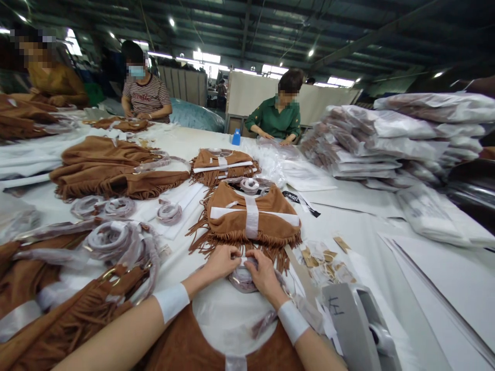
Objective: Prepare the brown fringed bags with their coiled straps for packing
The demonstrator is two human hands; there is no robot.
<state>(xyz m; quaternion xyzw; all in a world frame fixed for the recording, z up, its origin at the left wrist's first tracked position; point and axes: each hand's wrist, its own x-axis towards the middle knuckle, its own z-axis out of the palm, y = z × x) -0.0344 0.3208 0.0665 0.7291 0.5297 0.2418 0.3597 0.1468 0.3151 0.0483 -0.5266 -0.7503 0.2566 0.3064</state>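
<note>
A coiled strap [243,283] in clear wrap lies in front of me, at the top of a brown suede bag [181,340]. My left hand [224,262] pinches the coil's upper edge with bent fingers. From the other side my right hand [266,274] grips the same coil with thumb and fingers. A small whitish bit shows between the fingertips, too small to name. Just beyond my hands sits a fringed brown bag [232,206] with a white band [252,219] around it and another wrapped coil [249,185] on top.
A grey tape dispenser [348,324] stands right of my forearm, near tan tags [320,260]. Brown bags [104,170] and wrapped coils [119,206] lie left. Bagged goods [359,134] are piled right. A co-worker in green [278,118] works across the table; others are left.
</note>
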